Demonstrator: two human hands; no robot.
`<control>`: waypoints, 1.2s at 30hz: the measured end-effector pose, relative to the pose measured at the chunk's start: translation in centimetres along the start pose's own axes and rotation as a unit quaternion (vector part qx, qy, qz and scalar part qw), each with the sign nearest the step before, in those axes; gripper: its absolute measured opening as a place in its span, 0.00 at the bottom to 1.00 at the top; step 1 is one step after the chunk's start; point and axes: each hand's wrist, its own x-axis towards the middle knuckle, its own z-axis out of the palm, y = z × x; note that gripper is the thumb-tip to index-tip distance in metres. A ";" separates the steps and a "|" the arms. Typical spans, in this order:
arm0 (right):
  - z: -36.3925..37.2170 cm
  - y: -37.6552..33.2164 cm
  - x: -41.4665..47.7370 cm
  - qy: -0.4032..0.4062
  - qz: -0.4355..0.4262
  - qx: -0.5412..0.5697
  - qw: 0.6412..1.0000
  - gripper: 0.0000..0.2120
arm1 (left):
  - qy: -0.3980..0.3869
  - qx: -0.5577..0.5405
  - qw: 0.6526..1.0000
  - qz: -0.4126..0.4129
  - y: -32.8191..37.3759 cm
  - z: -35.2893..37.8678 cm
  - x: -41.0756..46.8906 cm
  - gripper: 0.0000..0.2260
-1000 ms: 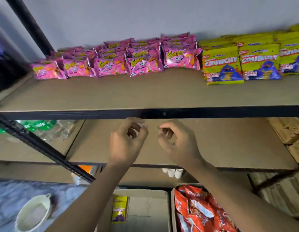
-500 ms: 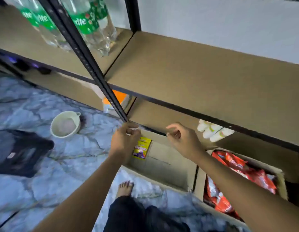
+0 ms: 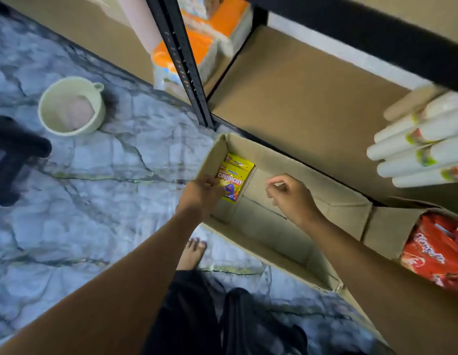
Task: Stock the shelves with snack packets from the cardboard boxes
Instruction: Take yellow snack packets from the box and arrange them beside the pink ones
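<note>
Cardboard takes up the middle of the head view: an open cardboard box [image 3: 271, 226] lies on the marble-patterned floor [image 3: 94, 175], its far long side against the foot of the lowest shelf [image 3: 299, 98]. At the box's left end a few yellow Crunchy packets [image 3: 236, 172] stand against the end wall, and the rest of its bottom is bare board. The left hand [image 3: 201, 192] reaches over the box's near-left corner, fingers curled onto the lower left edge of the front packet. Whether its grip has closed on the packet cannot be told. The right hand [image 3: 292, 198] hovers over the middle of the box, apart from the packets, its grip drawn together with thumb against forefinger and nothing in it. Touching the box's right end is a second cardboard box [image 3: 391, 226] holding red snack packets [image 3: 435, 254]. Beyond the box, white bottles [image 3: 422, 149] lie stacked on the shelf to the right. A black shelf post [image 3: 186, 67] comes down just beyond the box's left corner, with orange-and-white packs [image 3: 210, 39] behind it. Well left of the box sits a cream bucket [image 3: 71, 108]. A bare foot [image 3: 192, 252] stands on the floor just beside the box's near wall.
</note>
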 end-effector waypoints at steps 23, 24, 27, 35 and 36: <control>13.4 11.0 20.6 -0.061 0.191 0.225 0.953 0.16 | 0.031 0.097 0.994 0.038 -9.8 15.9 19.3 0.17; 13.6 11.2 20.7 -0.058 0.194 0.232 0.951 0.15 | 0.034 0.105 0.993 0.034 -9.9 16.2 19.3 0.17; 13.7 11.6 21.2 -0.054 0.190 0.240 0.950 0.15 | 0.031 0.123 0.991 0.030 -10.0 16.6 19.1 0.16; 14.9 11.7 22.1 -0.056 0.160 0.197 0.966 0.11 | -0.009 0.192 0.981 0.014 -11.1 15.9 18.8 0.13; 15.2 11.6 22.0 -0.061 0.155 0.190 0.967 0.10 | -0.016 0.194 0.981 0.010 -11.2 15.6 18.7 0.14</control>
